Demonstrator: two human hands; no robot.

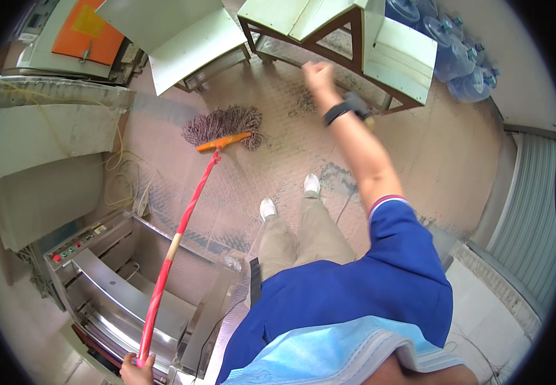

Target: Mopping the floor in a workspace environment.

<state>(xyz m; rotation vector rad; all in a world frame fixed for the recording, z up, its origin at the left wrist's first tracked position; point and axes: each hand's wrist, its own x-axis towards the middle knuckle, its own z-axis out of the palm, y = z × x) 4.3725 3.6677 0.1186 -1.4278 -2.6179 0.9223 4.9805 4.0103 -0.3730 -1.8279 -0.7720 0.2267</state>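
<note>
Down at the lower left, my left hand [138, 371] is closed around the top of a mop handle [179, 234] wrapped in red, with a bare tan band partway along. From there the handle slants to an orange clamp [223, 142] and a mop head [222, 126] of brownish-purple strands spread on the floor. My right arm reaches out ahead, slightly blurred, wearing a black wristband [337, 113]. Its hand [319, 78] has curled fingers and overlaps the lower edge of a pale-topped bench [339, 16]; whether it touches the bench or holds anything cannot be made out.
A metal machine [130, 276] with control buttons stands at my left. Ahead are another pale bench [194, 45] and an orange panel [88, 32]. Several large clear water bottles [451, 51] sit at the far right, near a ribbed shutter [528, 199]. A yellowish hose [122, 170] trails at left.
</note>
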